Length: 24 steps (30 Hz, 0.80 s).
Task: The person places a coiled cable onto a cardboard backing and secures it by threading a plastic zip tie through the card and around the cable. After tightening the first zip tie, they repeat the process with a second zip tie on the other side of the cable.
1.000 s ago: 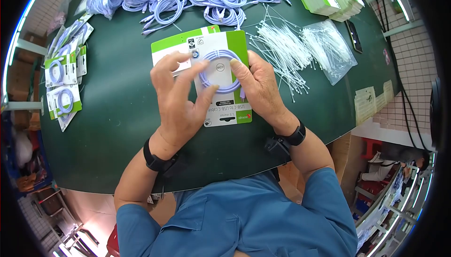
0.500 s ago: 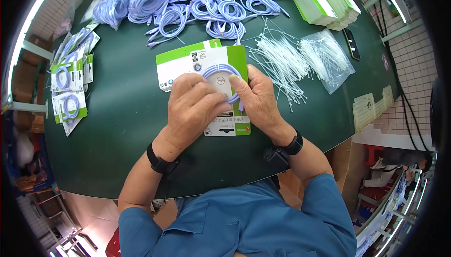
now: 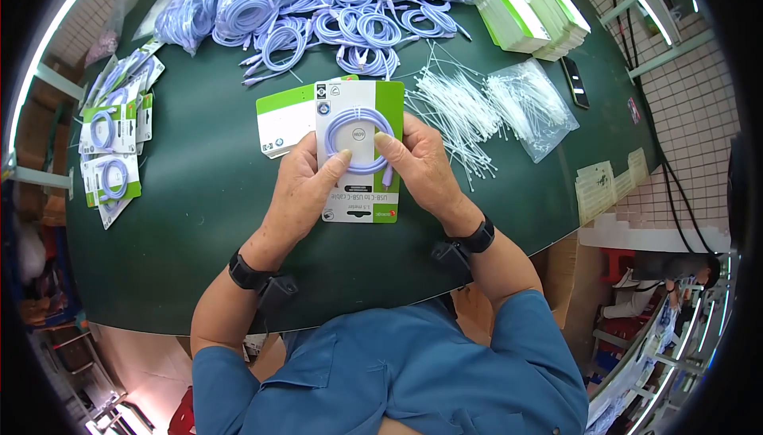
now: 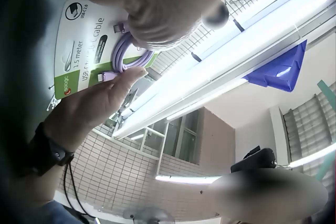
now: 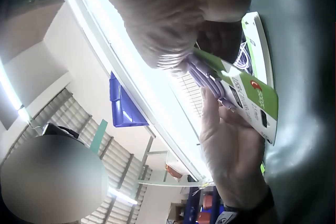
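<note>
Both hands hold a white and green card (image 3: 338, 197) with a coiled lilac cable (image 3: 367, 166) on its face, printed text upside down in the head view. The left hand (image 3: 300, 185) grips the card's left edge, thumb on the cable coil. On the right edge the right hand (image 3: 433, 166) pinches it, thumb over the coil and fingers behind. In the left wrist view the card (image 4: 65, 56) shows a cable plug beside the thumb; the right wrist view has the card (image 5: 270, 102) edge-on between the hands. Just behind lies a stack of blank-faced cards (image 3: 286, 123).
Bundled lilac cables (image 3: 270, 6) cover the back. White cable ties (image 3: 457, 109), a bag of ties (image 3: 540, 113) and a phone (image 3: 574, 83) lie at the right, below card stacks (image 3: 517, 22). Carded cables (image 3: 111, 177) are piled at the left.
My left hand has moved from over the front of the cable coil to the card's left edge, its thumb now on the coil. The right hand keeps its grip.
</note>
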Motion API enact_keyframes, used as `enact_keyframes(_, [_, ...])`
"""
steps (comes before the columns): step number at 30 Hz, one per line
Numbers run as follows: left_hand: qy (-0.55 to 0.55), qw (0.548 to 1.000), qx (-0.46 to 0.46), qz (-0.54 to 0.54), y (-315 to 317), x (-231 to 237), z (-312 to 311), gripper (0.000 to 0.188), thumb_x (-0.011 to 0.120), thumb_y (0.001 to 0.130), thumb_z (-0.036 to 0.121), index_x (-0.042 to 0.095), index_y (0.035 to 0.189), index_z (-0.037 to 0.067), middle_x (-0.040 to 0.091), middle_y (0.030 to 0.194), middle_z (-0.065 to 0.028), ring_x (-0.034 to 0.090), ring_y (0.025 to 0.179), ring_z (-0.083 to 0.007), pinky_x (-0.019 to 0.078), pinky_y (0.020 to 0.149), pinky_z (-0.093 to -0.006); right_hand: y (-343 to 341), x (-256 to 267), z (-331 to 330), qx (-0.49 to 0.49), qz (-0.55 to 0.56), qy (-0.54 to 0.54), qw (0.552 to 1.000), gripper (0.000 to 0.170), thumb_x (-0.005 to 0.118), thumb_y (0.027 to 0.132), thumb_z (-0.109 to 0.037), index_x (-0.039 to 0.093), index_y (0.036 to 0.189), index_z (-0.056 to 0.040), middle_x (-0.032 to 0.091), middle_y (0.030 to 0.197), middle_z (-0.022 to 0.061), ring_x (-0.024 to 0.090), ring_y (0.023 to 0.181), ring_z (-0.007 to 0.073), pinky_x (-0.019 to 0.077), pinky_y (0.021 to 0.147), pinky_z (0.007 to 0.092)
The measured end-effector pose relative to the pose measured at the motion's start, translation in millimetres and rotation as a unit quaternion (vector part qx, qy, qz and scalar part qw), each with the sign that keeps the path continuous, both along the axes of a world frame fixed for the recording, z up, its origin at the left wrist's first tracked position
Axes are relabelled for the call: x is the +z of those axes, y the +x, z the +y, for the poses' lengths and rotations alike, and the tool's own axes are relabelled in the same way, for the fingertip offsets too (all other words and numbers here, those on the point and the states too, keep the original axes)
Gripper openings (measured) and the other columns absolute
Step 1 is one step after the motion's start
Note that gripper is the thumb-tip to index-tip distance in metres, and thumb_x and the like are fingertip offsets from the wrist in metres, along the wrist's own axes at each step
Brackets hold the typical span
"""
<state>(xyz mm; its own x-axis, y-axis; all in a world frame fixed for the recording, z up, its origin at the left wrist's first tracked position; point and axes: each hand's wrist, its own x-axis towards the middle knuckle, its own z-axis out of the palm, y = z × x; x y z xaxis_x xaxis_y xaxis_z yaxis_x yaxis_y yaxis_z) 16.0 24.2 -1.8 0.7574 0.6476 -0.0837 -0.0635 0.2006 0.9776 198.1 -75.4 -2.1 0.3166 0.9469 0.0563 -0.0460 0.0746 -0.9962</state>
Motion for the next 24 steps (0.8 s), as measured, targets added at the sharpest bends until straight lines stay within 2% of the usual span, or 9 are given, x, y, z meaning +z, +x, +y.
enact_keyframes(3, [-0.077, 0.995, 0.025, -0.055, 2, 2, 0, 0.037, 0.061, 0.107, 0.019, 0.056, 0.136, -0.004, 0.070, 0.114, -0.0080, 0.066, 0.100, -0.0102, 0.0554, 0.089, -0.0292, 7, 6, 0, 0.107, 0.049, 0.015, 0.993, 0.039, 0.073, 0.101, -0.015, 0.061, 0.133, 0.0039, 0.072, 0.113, 0.0058, 0.068, 0.096, 0.0099, 0.0578, 0.075, 0.0248])
enact_keyframes(4, [-0.078, 0.995, 0.026, -0.057, 1, 0, 2, 0.037, 0.061, 0.107, 0.019, 0.056, 0.136, -0.004, 0.070, 0.114, -0.0080, 0.066, 0.100, -0.0102, 0.0554, 0.089, -0.0292, 7, 7, 0, 0.108, 0.047, 0.014, 0.993, 0.039, 0.073, 0.101, -0.015, 0.061, 0.133, 0.0039, 0.072, 0.113, 0.0058, 0.068, 0.096, 0.0099, 0.0578, 0.075, 0.0248])
enact_keyframes(7, [0.033, 0.999, 0.003, 0.025, -7, -4, 12, 0.033, 0.056, 0.108, 0.018, 0.057, 0.134, -0.004, 0.070, 0.114, -0.0078, 0.066, 0.101, -0.0102, 0.0550, 0.090, -0.0305, 1, 9, -1, 0.084, 0.041, 0.008, 0.996, 0.041, 0.077, 0.096, -0.009, 0.061, 0.131, 0.0045, 0.073, 0.112, 0.0069, 0.069, 0.098, 0.0115, 0.0595, 0.076, 0.0269])
enact_keyframes(12, [0.047, 0.998, 0.011, 0.030, -4, -1, 7, 0.032, 0.055, 0.108, 0.018, 0.057, 0.131, -0.004, 0.070, 0.114, -0.0086, 0.065, 0.101, -0.0104, 0.0541, 0.088, -0.0304, -5, 13, -5, 0.054, -0.009, -0.038, 0.998, 0.037, 0.075, 0.096, -0.007, 0.062, 0.129, 0.0039, 0.073, 0.111, 0.0068, 0.070, 0.095, 0.0120, 0.0594, 0.074, 0.0282])
enact_keyframes(14, [0.036, 0.999, 0.025, 0.013, -3, -5, 6, 0.031, 0.057, 0.107, 0.016, 0.059, 0.129, -0.004, 0.070, 0.112, -0.0090, 0.063, 0.099, -0.0110, 0.0535, 0.087, -0.0300, -1, 15, -4, 0.037, -0.188, -0.097, 0.977, 0.036, 0.074, 0.095, -0.005, 0.063, 0.128, 0.0035, 0.074, 0.108, 0.0066, 0.070, 0.093, 0.0129, 0.0592, 0.076, 0.0294])
enact_keyframes(16, [0.081, 0.996, 0.032, 0.015, -5, 4, 5, 0.027, 0.058, 0.105, 0.014, 0.061, 0.125, -0.004, 0.070, 0.110, -0.0092, 0.063, 0.097, -0.0117, 0.0538, 0.086, -0.0300, 3, 0, -3, 0.058, -0.090, -0.053, 0.993, 0.038, 0.073, 0.094, -0.003, 0.061, 0.130, 0.0031, 0.073, 0.111, 0.0080, 0.070, 0.096, 0.0135, 0.0587, 0.077, 0.0294])
enact_keyframes(19, [0.177, 0.975, 0.065, 0.114, -22, 11, 27, 0.024, 0.062, 0.103, 0.011, 0.061, 0.122, -0.003, 0.071, 0.107, -0.0071, 0.065, 0.095, -0.0121, 0.0552, 0.087, -0.0311, -12, 5, 2, 0.027, 0.051, 0.025, 0.998, 0.044, 0.070, 0.095, -0.001, 0.057, 0.136, 0.0036, 0.072, 0.117, 0.0108, 0.071, 0.099, 0.0148, 0.0588, 0.078, 0.0283])
enact_keyframes(22, [0.120, 0.983, 0.135, 0.020, -36, 4, 50, 0.021, 0.066, 0.102, 0.010, 0.062, 0.118, -0.003, 0.071, 0.103, -0.0056, 0.064, 0.090, -0.0101, 0.0553, 0.082, -0.0295, -3, 9, 2, 0.014, 0.022, -0.006, 1.000, 0.035, 0.068, 0.097, 0.001, 0.060, 0.131, 0.0038, 0.072, 0.115, 0.0104, 0.071, 0.094, 0.0126, 0.0579, 0.075, 0.0259])
enact_keyframes(24, [0.069, 0.984, 0.165, 0.017, -60, 15, 76, 0.019, 0.069, 0.101, 0.009, 0.062, 0.114, -0.002, 0.071, 0.100, -0.0052, 0.064, 0.086, -0.0083, 0.0551, 0.078, -0.0273, 5, 4, 1, 0.001, 0.003, -0.034, 0.999, 0.032, 0.068, 0.098, 0.000, 0.062, 0.129, 0.0034, 0.073, 0.112, 0.0092, 0.071, 0.091, 0.0118, 0.0567, 0.073, 0.0243])
